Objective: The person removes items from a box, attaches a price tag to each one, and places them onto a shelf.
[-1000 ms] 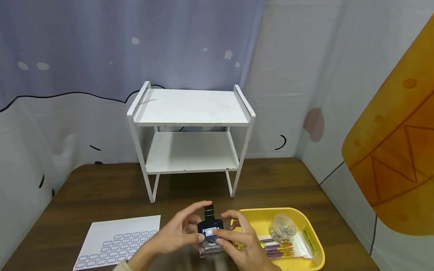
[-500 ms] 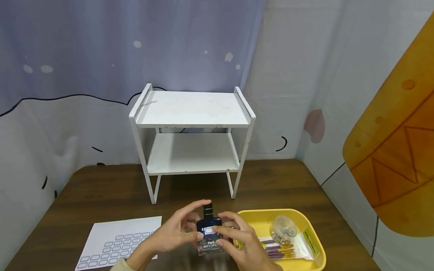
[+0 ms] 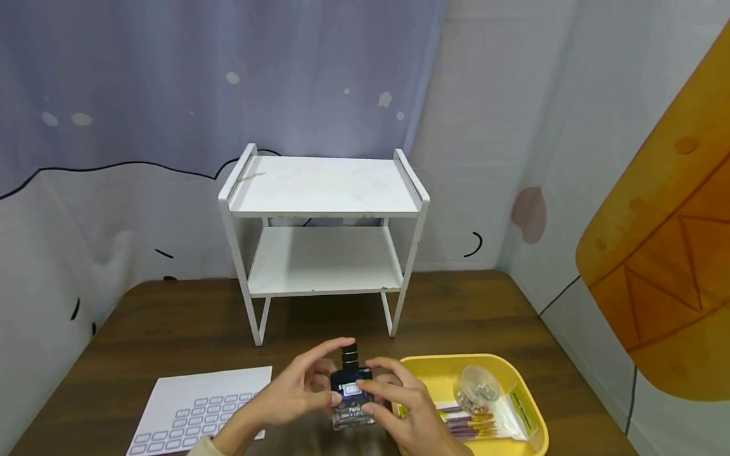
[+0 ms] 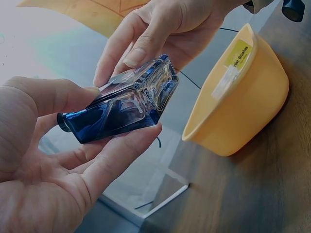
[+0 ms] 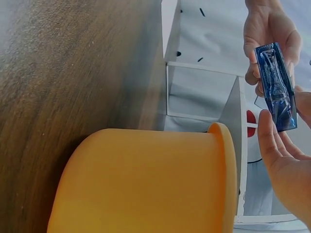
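Observation:
A dark blue glass perfume bottle [image 3: 349,413] with a black cap [image 3: 350,356] is held upright over the table's front in the head view. On its front sits a small white label with a blue border [image 3: 351,389]. My left hand [image 3: 293,392] grips the bottle's left side, thumb on the front and index finger on the cap. My right hand [image 3: 407,405] holds the right side, with a fingertip on the label and the thumb below it. Both wrist views show the bottle's clear, faceted base; the label is hidden there.
A white sheet of bordered labels [image 3: 188,396] lies left on the wooden table [image 3: 171,329]. At right, a yellow basket [image 3: 445,356] contains a clear jar [image 3: 478,386], purple-handled brushes [image 3: 470,425] and a packet. A white two-tier shelf [image 3: 325,259] stands behind.
The bottle has straightened and come slightly left and up between the hands. The right hand's fingers have closed in around its side. The view has shifted a little.

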The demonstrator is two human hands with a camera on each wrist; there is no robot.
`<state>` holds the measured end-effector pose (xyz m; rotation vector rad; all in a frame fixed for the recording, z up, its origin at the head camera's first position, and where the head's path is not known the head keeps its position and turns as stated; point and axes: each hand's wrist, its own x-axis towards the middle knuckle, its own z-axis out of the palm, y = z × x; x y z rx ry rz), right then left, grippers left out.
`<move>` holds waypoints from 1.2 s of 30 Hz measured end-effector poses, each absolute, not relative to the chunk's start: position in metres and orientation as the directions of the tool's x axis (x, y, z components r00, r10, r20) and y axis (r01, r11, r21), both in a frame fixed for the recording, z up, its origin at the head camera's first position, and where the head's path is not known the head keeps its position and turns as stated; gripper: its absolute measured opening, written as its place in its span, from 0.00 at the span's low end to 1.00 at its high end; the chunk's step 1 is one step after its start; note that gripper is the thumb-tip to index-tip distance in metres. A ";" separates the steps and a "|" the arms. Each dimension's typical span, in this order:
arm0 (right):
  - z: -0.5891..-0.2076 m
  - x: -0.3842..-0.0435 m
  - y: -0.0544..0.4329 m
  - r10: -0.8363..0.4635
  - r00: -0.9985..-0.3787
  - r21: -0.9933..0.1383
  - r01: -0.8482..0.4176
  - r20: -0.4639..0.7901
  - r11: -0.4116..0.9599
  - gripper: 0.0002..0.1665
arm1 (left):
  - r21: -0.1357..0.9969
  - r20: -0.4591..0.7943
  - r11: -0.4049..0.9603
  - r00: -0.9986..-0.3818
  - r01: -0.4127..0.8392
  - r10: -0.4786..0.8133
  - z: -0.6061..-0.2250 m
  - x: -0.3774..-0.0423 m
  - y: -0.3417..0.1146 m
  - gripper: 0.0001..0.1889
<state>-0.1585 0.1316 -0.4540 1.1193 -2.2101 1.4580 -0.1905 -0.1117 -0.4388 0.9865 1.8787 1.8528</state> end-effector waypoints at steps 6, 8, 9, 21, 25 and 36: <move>-0.453 -0.159 0.130 -0.460 -0.639 -0.639 -0.747 0.617 0.182 0.19 | 0.965 0.229 -0.057 -0.713 0.257 0.663 -0.437 -0.191 -0.114 0.39; -0.454 -0.161 0.130 -0.469 -0.609 -0.608 -0.774 0.640 0.176 0.20 | 0.963 0.223 -0.036 -0.714 0.268 0.664 -0.437 -0.191 -0.115 0.38; -0.454 -0.161 0.129 -0.473 -0.596 -0.593 -0.786 0.649 0.177 0.20 | 0.961 0.224 -0.030 -0.712 0.274 0.666 -0.437 -0.191 -0.116 0.38; -0.449 -0.164 0.125 -0.456 -0.653 -0.641 -0.739 0.605 0.207 0.19 | 0.953 0.241 -0.018 -0.722 0.302 0.649 -0.437 -0.192 -0.125 0.39; -0.441 -0.178 0.128 -0.363 -0.641 -0.585 -0.767 0.676 0.265 0.24 | 0.938 0.282 -0.025 -0.720 0.345 0.634 -0.439 -0.192 -0.129 0.39; -0.389 -0.237 0.145 -0.099 -0.669 -0.543 -0.672 0.736 0.503 0.42 | 0.928 0.294 -0.007 -0.720 0.373 0.628 -0.441 -0.191 -0.128 0.39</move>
